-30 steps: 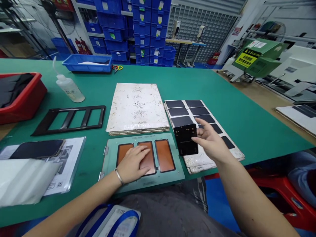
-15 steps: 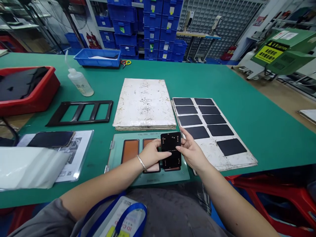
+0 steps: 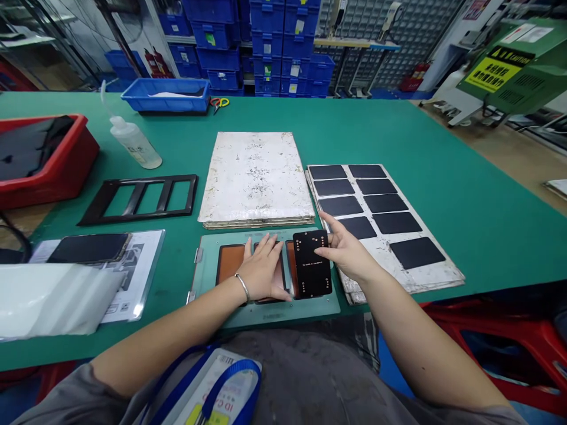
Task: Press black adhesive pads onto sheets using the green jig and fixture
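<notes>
With fingers pinching its right edge, the right hand (image 3: 349,255) held the black board (image 3: 312,264) over the green fixture's (image 3: 266,316) rightmost pocket, best lowered squarely, while the left hand (image 3: 262,273) lay spread flat beside it.

9 black pads (image 3: 384,203), 3 brown recesses (image 3: 230,262), 2 white boards (image 3: 254,177).

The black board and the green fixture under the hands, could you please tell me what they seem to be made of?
Black board: likely a rigid circuit laminate, matte, with small pale holes and print. Green fixture: seemingly a stiff flat plate, dull green, holding smooth orange-brown inserts, possibly rubbery.
</notes>
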Tool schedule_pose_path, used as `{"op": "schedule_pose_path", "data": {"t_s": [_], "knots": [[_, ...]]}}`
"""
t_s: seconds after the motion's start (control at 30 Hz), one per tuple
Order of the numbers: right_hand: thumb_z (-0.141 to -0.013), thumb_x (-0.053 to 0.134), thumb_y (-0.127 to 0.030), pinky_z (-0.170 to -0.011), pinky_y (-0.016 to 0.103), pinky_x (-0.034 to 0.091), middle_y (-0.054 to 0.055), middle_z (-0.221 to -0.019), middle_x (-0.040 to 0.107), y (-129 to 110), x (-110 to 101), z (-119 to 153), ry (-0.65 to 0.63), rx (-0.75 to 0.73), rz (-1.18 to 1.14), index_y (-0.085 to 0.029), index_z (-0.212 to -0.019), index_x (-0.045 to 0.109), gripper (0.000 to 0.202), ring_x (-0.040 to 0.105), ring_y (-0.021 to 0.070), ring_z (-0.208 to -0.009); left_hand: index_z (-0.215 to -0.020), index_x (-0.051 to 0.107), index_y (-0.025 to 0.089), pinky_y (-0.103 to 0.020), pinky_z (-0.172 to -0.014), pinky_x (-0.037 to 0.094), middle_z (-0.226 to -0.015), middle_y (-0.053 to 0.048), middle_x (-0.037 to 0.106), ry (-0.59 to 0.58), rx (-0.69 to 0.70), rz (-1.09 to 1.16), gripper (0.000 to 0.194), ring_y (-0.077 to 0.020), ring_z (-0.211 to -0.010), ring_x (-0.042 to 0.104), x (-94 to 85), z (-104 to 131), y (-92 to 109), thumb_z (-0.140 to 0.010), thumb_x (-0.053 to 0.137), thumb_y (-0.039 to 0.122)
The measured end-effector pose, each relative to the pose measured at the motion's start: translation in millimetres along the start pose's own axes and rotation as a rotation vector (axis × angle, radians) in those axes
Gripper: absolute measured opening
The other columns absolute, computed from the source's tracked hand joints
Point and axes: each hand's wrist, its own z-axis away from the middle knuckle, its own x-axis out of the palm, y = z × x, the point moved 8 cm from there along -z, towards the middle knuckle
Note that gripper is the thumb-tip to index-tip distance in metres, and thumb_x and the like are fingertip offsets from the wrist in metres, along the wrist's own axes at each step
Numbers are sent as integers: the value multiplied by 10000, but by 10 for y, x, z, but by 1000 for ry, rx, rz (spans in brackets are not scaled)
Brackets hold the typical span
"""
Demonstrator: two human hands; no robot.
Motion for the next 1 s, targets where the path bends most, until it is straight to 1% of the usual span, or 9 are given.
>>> {"op": "schedule_pose_path", "data": {"t_s": [0.07, 0.13, 0.3, 0.5, 0.63, 0.73, 0.87, 0.93, 1.0], "knots": [[-716, 672, -205, -805, 351, 497, 15, -887, 651, 74, 25, -27, -19, 21, 0, -292, -1417, 213, 843, 619, 172, -855, -1425, 175, 86, -596, -1028, -161, -1500, -218, 99, -61, 5, -125, 1310, -384, -1372, 27, 82, 6, -40, -405, 666, 746], [-713, 663, -180, -773, 338, 502, 4, -860, 648, 149, 41, -55, -20, 29, -14, -291, -1404, 239, 818, 619, 161, -813, -1428, 149, 77, -581, -1027, -173, -1503, -216, 77, -94, 6, -192, 1291, -370, -1376, 17, 131, -1, -56, -443, 608, 773], [-691, 661, -158, -693, 315, 508, -13, -816, 641, 298, 37, -113, 2, 50, -61, -293, -1334, 326, 738, 611, 147, -730, -1413, 186, 33, -557, -1036, -163, -1491, -246, 98, -114, 35, -257, 1255, -376, -1373, 30, 143, -24, -13, -481, 548, 793], [-674, 670, -156, -710, 314, 499, -22, -789, 631, 374, 23, -123, 23, 53, -54, -268, -1193, 437, 580, 605, 141, -734, -1405, 207, 24, -550, -1046, -145, -1485, -254, 118, -127, 37, -283, 1254, -394, -1366, 52, 137, -42, 5, -479, 541, 801], [-685, 672, -195, -741, 345, 495, -2, -847, 615, 397, -21, -122, 16, 50, 40, -251, -1080, 490, 439, 597, 159, -791, -1413, 183, 18, -543, -1047, -154, -1492, -244, 99, -152, 32, -270, 1292, -403, -1365, 32, 149, -49, -6, -459, 553, 806], [-695, 675, -247, -797, 385, 476, 26, -944, 587, 324, -98, -151, -7, -8, 303, -256, -1099, 515, 435, 579, 181, -861, -1419, 156, 14, -539, -1046, -161, -1493, -243, 89, -162, 29, -263, 1315, -390, -1370, 23, 158, -44, -14, -451, 553, 810], [-682, 700, -365, -944, 464, 367, 65, -1098, 500, 170, -173, -235, -28, -150, 873, -293, -1116, 585, 455, 488, 252, -1064, -1428, 57, 8, -548, -1052, -139, -1489, -247, 111, -129, 22, -236, 1343, -377, -1371, 44, 135, -34, -15, -466, 560, 798], [-691, 687, -424, -975, 502, 314, 80, -1159, 477, 167, -174, -280, -60, -155, 1083, -324, -1136, 594, 465, 424, 293, -1148, -1440, 45, 56, -568, -1048, -116, -1489, -245, 122, -115, 30, -223, 1341, -391, -1367, 57, 120, -30, -6, -456, 577, 797], [-710, 657, -476, -983, 529, 284, 87, -1233, 461, 202, -158, -302, -101, -128, 1234, -357, -1171, 580, 483, 377, 323, -1199, -1448, 102, 140, -594, -1036, -97, -1496, -231, 114, -133, 42, -223, 1286, -406, -1363, 59, 126, -26, 0, -456, 580, 803]]}}
